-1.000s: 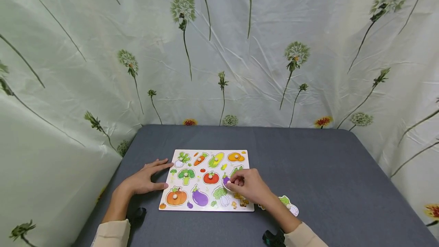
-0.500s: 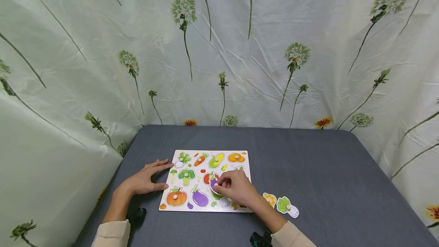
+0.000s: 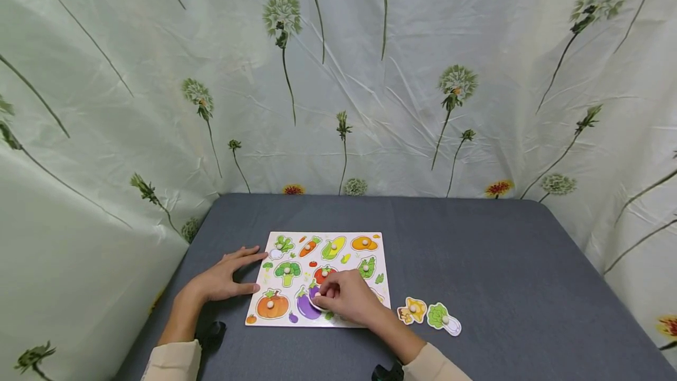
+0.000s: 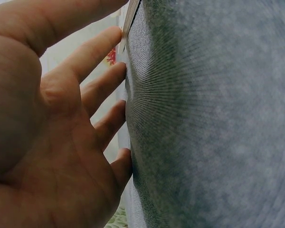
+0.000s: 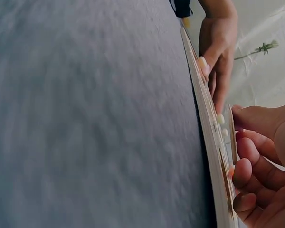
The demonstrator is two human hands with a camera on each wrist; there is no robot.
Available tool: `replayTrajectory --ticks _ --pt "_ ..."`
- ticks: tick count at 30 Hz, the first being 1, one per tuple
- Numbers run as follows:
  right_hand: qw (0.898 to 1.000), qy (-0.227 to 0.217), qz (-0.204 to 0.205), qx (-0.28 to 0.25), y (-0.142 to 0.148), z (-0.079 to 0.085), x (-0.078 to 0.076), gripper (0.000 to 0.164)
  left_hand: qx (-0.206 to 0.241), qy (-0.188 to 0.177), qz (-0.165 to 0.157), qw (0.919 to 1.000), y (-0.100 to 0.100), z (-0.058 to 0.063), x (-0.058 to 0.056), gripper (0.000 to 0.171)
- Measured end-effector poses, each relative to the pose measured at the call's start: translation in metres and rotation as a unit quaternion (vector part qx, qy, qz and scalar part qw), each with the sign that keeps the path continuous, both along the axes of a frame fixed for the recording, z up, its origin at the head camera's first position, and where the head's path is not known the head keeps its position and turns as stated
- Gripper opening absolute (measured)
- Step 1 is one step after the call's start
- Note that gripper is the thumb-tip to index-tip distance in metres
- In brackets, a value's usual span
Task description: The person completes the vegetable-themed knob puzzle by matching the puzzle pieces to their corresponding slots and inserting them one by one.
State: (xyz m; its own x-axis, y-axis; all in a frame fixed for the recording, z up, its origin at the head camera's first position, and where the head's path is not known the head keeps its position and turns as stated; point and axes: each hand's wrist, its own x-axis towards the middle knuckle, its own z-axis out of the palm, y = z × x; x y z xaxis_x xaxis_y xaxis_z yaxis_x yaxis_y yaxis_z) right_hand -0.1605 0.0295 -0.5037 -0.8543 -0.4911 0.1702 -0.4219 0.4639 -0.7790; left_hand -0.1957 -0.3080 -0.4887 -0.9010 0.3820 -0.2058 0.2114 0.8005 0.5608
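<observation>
A white puzzle board (image 3: 296,321) with pictured vegetables lies on the grey table. My right hand (image 3: 349,297) pinches an eggplant puzzle piece (image 3: 314,290) over the board's printed eggplant shape (image 3: 305,308), overlapping its upper right in the head view. Seen edge-on in the right wrist view, the thin piece (image 5: 232,137) stands off the board's edge (image 5: 208,128), thumb and fingers at its near side. My left hand (image 3: 223,280) has its fingers extended, with thumb and fingertips at the board's left edge. In the left wrist view this palm (image 4: 61,137) holds nothing.
Right of the board lie a mushroom piece (image 3: 415,309) and a leafy cabbage piece (image 3: 438,314). Several knobbed pieces sit in the board, among them a pumpkin (image 3: 272,307), broccoli (image 3: 287,271) and tomato (image 3: 321,274). A floral curtain (image 3: 391,122) hangs behind the grey table (image 3: 465,251).
My right hand has carried the eggplant piece left and toward me, from the board's right side to its printed eggplant. The mushroom piece has come into full view. My left hand stays put.
</observation>
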Motion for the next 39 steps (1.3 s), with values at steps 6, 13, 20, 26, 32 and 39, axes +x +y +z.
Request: replayTrajectory --ticks 6,13,20,26,32,39 --pt "1.0 0.003 0.009 0.011 -0.011 -0.002 0.003 0.013 0.0 0.002 0.0 1.0 0.0 -0.001 0.0 0.083" --pt "0.999 0.013 0.001 0.035 -0.017 -0.001 0.006 0.015 -0.001 0.005 -0.002 1.0 0.0 -0.001 -0.001 0.082" --pt "0.998 0.024 -0.01 0.052 -0.022 -0.005 0.006 0.015 0.0 0.001 -0.001 1.0 -0.001 -0.002 -0.001 0.082" --pt "0.998 0.037 -0.013 0.057 -0.026 -0.006 0.009 0.016 -0.002 0.003 0.0 1.0 -0.002 -0.003 -0.001 0.082" --pt "0.997 0.044 -0.018 0.067 -0.029 -0.004 0.011 0.015 0.0 0.001 0.004 1.0 -0.002 -0.003 -0.001 0.083" --pt "0.996 0.049 -0.032 0.073 -0.031 -0.005 0.012 0.013 0.007 0.011 -0.006 0.9999 -0.002 -0.002 0.0 0.081"
